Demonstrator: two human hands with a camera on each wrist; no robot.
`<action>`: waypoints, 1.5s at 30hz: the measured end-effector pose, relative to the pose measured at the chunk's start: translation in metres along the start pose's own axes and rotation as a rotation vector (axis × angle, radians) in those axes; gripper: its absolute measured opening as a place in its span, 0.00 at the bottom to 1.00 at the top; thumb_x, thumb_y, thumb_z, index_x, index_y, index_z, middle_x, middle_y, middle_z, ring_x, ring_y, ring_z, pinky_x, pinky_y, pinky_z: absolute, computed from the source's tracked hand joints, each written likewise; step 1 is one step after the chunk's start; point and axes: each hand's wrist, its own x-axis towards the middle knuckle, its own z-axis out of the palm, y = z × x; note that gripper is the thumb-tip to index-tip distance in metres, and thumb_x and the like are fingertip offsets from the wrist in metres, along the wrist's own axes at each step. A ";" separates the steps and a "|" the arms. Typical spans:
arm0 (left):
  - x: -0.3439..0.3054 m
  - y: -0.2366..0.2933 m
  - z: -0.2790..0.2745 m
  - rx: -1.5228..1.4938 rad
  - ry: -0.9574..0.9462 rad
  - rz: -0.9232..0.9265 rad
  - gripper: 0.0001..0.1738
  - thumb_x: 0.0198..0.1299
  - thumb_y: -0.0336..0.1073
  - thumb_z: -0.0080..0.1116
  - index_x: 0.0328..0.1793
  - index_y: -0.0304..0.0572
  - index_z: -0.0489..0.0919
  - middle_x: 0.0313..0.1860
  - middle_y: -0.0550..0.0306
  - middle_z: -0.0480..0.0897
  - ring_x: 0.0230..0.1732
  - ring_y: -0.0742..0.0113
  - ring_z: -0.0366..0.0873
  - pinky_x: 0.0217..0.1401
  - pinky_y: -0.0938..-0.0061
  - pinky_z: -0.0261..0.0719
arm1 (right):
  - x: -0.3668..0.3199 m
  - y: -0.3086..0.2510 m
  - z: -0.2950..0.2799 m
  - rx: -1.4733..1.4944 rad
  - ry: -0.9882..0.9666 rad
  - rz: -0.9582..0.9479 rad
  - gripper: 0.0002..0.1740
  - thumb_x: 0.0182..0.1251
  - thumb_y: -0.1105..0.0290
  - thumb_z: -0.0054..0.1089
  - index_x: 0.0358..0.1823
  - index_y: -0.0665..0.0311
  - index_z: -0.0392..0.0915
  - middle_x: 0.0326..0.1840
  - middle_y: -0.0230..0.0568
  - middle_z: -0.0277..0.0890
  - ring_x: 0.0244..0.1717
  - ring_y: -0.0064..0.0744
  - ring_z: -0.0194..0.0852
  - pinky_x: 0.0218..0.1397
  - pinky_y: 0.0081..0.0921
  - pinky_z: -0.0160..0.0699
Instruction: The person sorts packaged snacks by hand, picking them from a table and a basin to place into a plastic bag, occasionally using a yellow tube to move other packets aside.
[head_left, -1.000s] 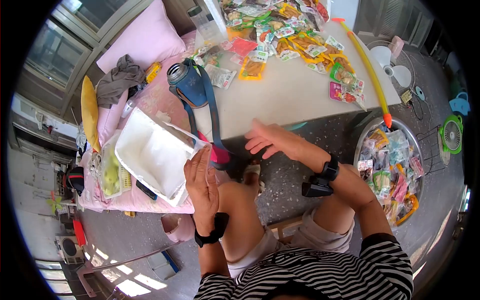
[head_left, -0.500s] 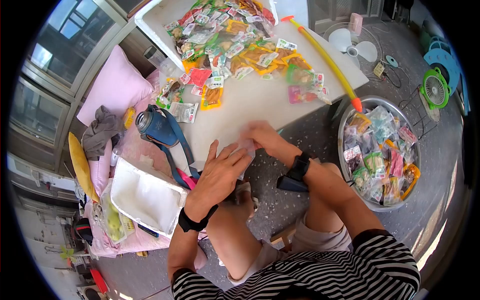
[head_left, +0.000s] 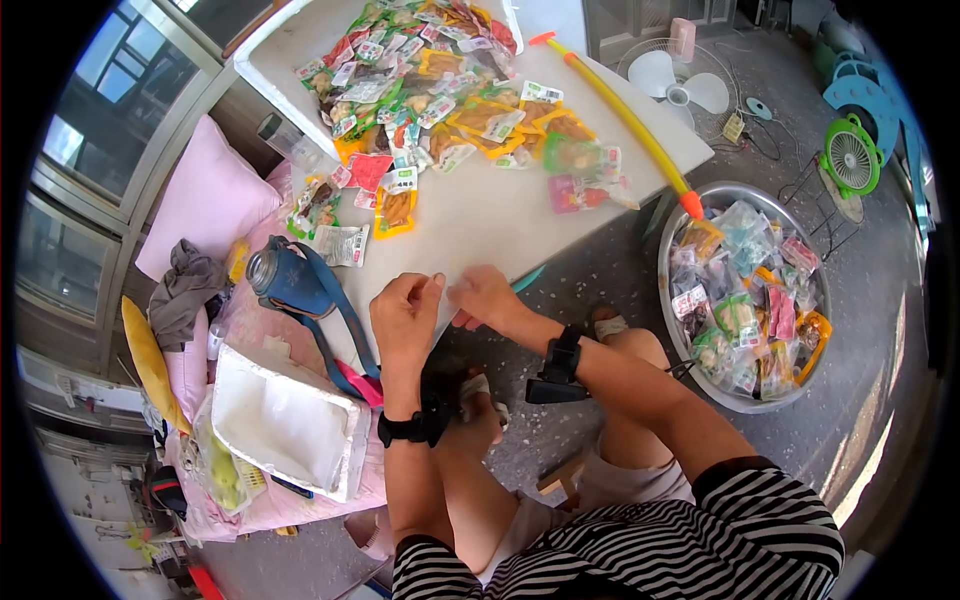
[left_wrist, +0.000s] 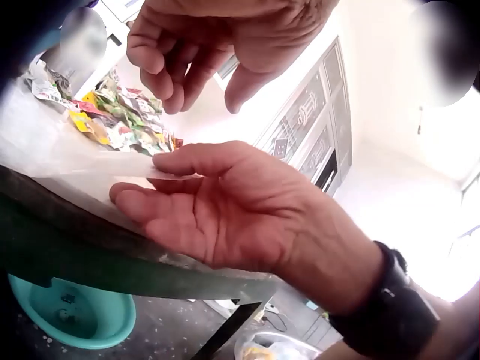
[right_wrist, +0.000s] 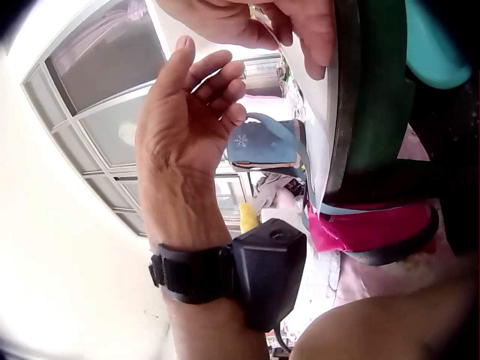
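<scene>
My right hand (head_left: 492, 298) pinches a thin clear plastic bag (left_wrist: 90, 163) between thumb and fingers, close over the table edge. The bag stretches away from the fingertips as a whitish translucent sheet in the left wrist view. Facing it, my left hand (head_left: 404, 325) is raised with its fingers loosely bent. Its thumb (left_wrist: 244, 88) stands apart from the fingers, with nothing between them. Beyond the hands, packaged snacks (head_left: 440, 105) in small sealed pouches are heaped on the white table (head_left: 480, 210). A yellow pouch (head_left: 396, 205) lies at the near side of the heap.
A metal basin (head_left: 664, 290) of pouches stands right on the floor. Along the table's right side lies a yellow tube (head_left: 630, 120) with orange ends. A blue bottle (head_left: 285, 275) in a strapped sleeve and a white foam box (head_left: 285, 415) stand left. A teal basin (left_wrist: 75, 337) sits below.
My hands came together around the plastic bag half a second ago and are now slightly apart. The left hand has turned and drawn back left. The head view has swung to the right.
</scene>
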 end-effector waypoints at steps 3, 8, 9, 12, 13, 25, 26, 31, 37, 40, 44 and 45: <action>0.007 -0.017 0.029 0.083 -0.005 -0.118 0.25 0.56 0.51 0.65 0.27 0.30 0.81 0.18 0.49 0.79 0.22 0.61 0.78 0.29 0.67 0.74 | -0.006 0.001 0.009 -0.206 0.010 -0.192 0.11 0.63 0.70 0.53 0.30 0.73 0.74 0.22 0.50 0.77 0.22 0.39 0.80 0.26 0.34 0.76; 0.007 -0.041 0.040 -0.107 -0.054 -0.324 0.24 0.58 0.48 0.64 0.24 0.29 0.81 0.17 0.52 0.79 0.20 0.67 0.75 0.26 0.71 0.72 | -0.006 0.005 0.010 -0.457 0.056 -0.343 0.10 0.58 0.71 0.58 0.34 0.73 0.75 0.29 0.58 0.78 0.35 0.59 0.77 0.38 0.42 0.75; 0.005 -0.046 0.040 -0.149 -0.052 -0.330 0.23 0.58 0.47 0.64 0.24 0.29 0.81 0.16 0.53 0.79 0.19 0.68 0.74 0.26 0.72 0.72 | -0.007 0.004 0.010 -0.470 0.036 -0.356 0.10 0.57 0.71 0.58 0.35 0.72 0.75 0.30 0.57 0.78 0.35 0.59 0.78 0.39 0.42 0.75; 0.005 -0.052 0.040 -0.200 -0.040 -0.281 0.17 0.58 0.39 0.61 0.26 0.29 0.80 0.15 0.54 0.77 0.17 0.70 0.72 0.23 0.72 0.70 | -0.009 0.009 0.009 -0.518 -0.015 -0.355 0.12 0.55 0.71 0.60 0.39 0.72 0.75 0.34 0.56 0.79 0.37 0.57 0.79 0.41 0.42 0.76; 0.004 -0.057 0.042 -0.196 -0.035 -0.254 0.15 0.58 0.38 0.60 0.27 0.29 0.80 0.15 0.53 0.76 0.17 0.70 0.71 0.24 0.72 0.70 | -0.010 0.011 0.008 -0.532 -0.026 -0.353 0.13 0.55 0.71 0.60 0.39 0.71 0.75 0.35 0.56 0.80 0.38 0.57 0.79 0.42 0.42 0.77; -0.004 -0.055 0.047 -0.177 0.231 0.065 0.05 0.54 0.28 0.58 0.31 0.33 0.76 0.20 0.45 0.75 0.21 0.51 0.73 0.27 0.65 0.70 | -0.138 -0.177 0.004 0.159 -0.272 -0.198 0.18 0.70 0.64 0.58 0.54 0.69 0.72 0.46 0.40 0.80 0.40 0.22 0.79 0.32 0.16 0.79; -0.006 -0.057 0.051 -0.207 0.264 0.103 0.04 0.53 0.27 0.59 0.31 0.33 0.76 0.21 0.44 0.76 0.22 0.48 0.73 0.27 0.64 0.70 | -0.155 -0.209 0.011 0.232 -0.320 -0.274 0.18 0.70 0.62 0.57 0.53 0.69 0.73 0.46 0.43 0.80 0.40 0.28 0.80 0.33 0.20 0.80; -0.013 -0.035 0.042 0.026 0.159 0.112 0.04 0.50 0.23 0.57 0.29 0.36 0.73 0.24 0.46 0.76 0.28 0.46 0.76 0.31 0.58 0.72 | -0.121 -0.270 0.017 0.258 -0.424 -0.776 0.24 0.75 0.55 0.42 0.58 0.68 0.72 0.54 0.48 0.77 0.46 0.33 0.79 0.40 0.25 0.83; -0.012 -0.033 0.038 0.115 0.322 0.140 0.04 0.52 0.23 0.57 0.32 0.35 0.73 0.22 0.47 0.76 0.23 0.51 0.76 0.29 0.63 0.73 | -0.022 -0.127 0.006 -0.022 0.107 -0.440 0.24 0.63 0.61 0.63 0.52 0.73 0.72 0.36 0.39 0.78 0.34 0.22 0.78 0.27 0.19 0.79; -0.013 -0.027 0.036 0.116 0.292 0.084 0.05 0.52 0.23 0.56 0.34 0.35 0.72 0.24 0.46 0.76 0.26 0.48 0.75 0.30 0.59 0.72 | 0.013 -0.068 -0.010 -0.265 0.264 -0.108 0.22 0.62 0.59 0.63 0.49 0.69 0.75 0.39 0.38 0.77 0.37 0.24 0.77 0.28 0.22 0.78; -0.011 -0.023 0.038 0.103 0.221 -0.009 0.04 0.53 0.23 0.54 0.34 0.35 0.71 0.28 0.44 0.76 0.32 0.43 0.75 0.34 0.53 0.72 | 0.034 -0.033 -0.020 -0.119 -0.029 -0.030 0.22 0.59 0.62 0.66 0.46 0.73 0.74 0.31 0.39 0.77 0.29 0.24 0.77 0.23 0.21 0.78; -0.011 -0.025 0.038 0.115 0.224 -0.011 0.04 0.53 0.23 0.54 0.34 0.35 0.71 0.28 0.44 0.76 0.32 0.43 0.75 0.34 0.53 0.72 | 0.038 -0.029 -0.022 -0.092 -0.063 -0.031 0.20 0.58 0.63 0.66 0.44 0.72 0.75 0.29 0.38 0.76 0.28 0.24 0.77 0.23 0.21 0.78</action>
